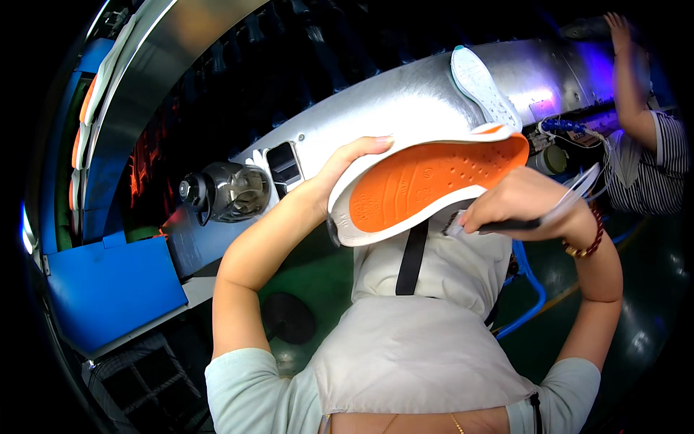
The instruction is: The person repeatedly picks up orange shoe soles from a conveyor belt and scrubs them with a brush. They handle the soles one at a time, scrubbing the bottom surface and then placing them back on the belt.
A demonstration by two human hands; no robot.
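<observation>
Gripping the white shoe (423,184) sole-up at chest height, the left hand (340,170) curls its fingers (369,142) around the heel; the right hand (517,206) pinches a brush (506,224). Light, with a flexible orange rubber sole, it seems best held by its rim.

A shoe factory line is showing here: a long metal machine housing (405,101) is running just beyond the hands, a loose white sole (483,85) lying on it, finished orange-and-white soles (83,130) stacking far left.
</observation>
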